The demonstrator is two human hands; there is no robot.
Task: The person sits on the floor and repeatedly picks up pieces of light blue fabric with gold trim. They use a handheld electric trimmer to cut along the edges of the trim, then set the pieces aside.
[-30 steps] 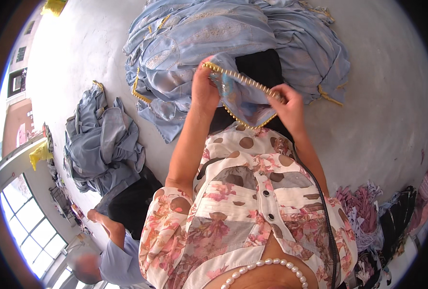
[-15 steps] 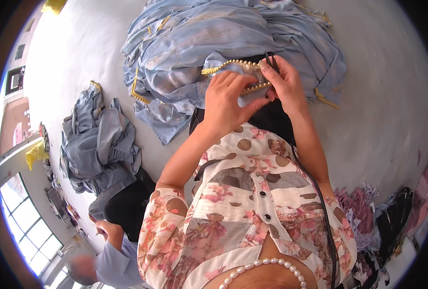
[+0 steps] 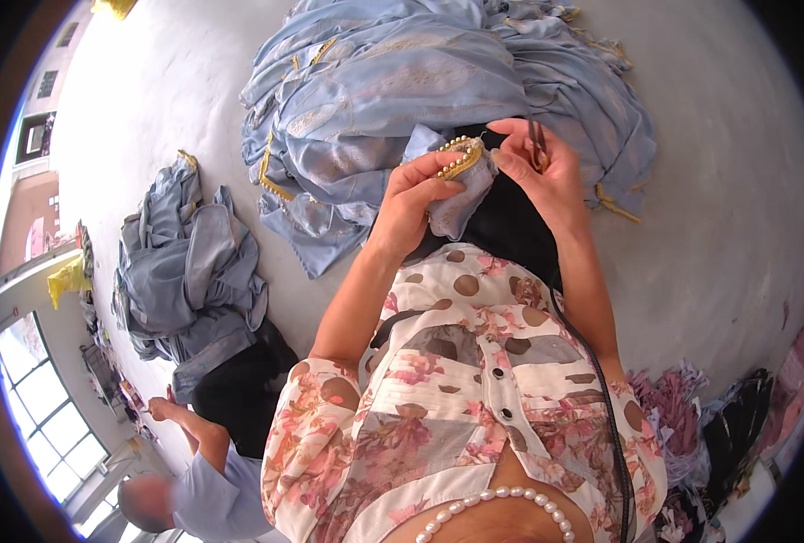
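Observation:
My left hand (image 3: 409, 201) pinches a folded end of light blue cloth (image 3: 459, 204) edged with gold beaded trim (image 3: 461, 161). Its thumb and fingers press the trim just above my lap. To the right, my right hand (image 3: 551, 185) keeps a small dark pair of thread snips (image 3: 537, 147) tucked in its palm. The thumb and forefinger of that hand are close to the beaded edge; whether they pinch a thread is too small to tell. Beyond both hands lies a big heap of light blue garments (image 3: 393, 86) with gold trim at some edges.
At the left, a second pile of grey-blue clothes (image 3: 189, 262) lies next to a seated person in a light blue top (image 3: 221, 498). Mauve fringed cloth (image 3: 673, 407) and dark fabric (image 3: 737, 421) are at the lower right. A black cord (image 3: 605, 380) runs down my right side.
The beaded trim, earlier stretched between both hands, is now folded up in my left hand. My right hand has moved slightly right and away from it. The seated person's arm has shifted.

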